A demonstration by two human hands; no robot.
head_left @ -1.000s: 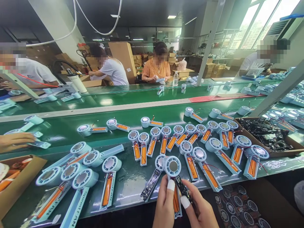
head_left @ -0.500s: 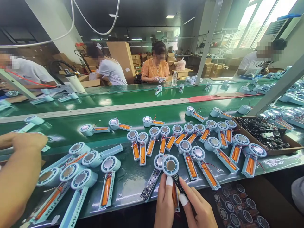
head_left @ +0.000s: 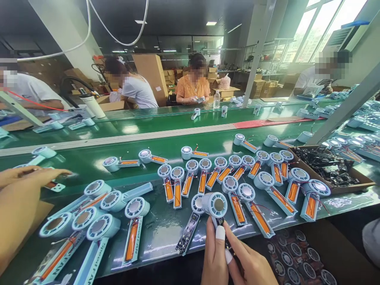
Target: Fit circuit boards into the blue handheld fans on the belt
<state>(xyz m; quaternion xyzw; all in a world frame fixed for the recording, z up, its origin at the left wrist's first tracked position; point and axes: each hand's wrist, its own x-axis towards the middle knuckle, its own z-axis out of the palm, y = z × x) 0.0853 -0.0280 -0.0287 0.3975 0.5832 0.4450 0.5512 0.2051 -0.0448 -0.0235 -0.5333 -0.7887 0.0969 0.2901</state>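
Observation:
Near the bottom centre, my left hand (head_left: pixel 216 253) is closed round the handle of a light-blue fan (head_left: pixel 218 204), its round head facing up. My right hand (head_left: pixel 247 253) pinches the black circuit board (head_left: pixel 220 222) at that handle, from the right. White covers sit on a finger of each hand. The lower handle is mostly hidden by my fingers. Just left, another fan with a dark circuit board (head_left: pixel 187 233) on its handle lies on the bench. Several fans with orange batteries (head_left: pixel 237 206) lie around.
A cardboard tray (head_left: pixel 358 186) of black parts stands at right. Another person's arms (head_left: pixel 20 198) reach in from the left over more fans. Behind the green belt (head_left: pixel 166 136), several people sit. Below the bench edge is a box of fans (head_left: pixel 297 253).
Both my hands and the held fan have shifted slightly right, and the fan has turned a little. At left, the other person's hands now show a small part. Fans on the belt have moved slightly right.

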